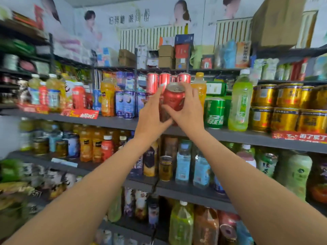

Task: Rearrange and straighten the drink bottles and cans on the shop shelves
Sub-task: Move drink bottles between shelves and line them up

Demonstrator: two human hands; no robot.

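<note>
Both hands hold one red can [174, 98]: left hand [152, 112] and right hand [188, 110] curl round it, tilted, above the shelf [109, 121]; a green can [214, 113] stands just beside.

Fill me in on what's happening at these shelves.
A person is tidying a shop's drink shelves. Both hands hold one red can in front of the upper drinks shelf: the left hand grips its left side and the right hand wraps its right side. The can is tilted, top toward the camera. More red cans stand behind it, with a green can and gold cans to the right.
</note>
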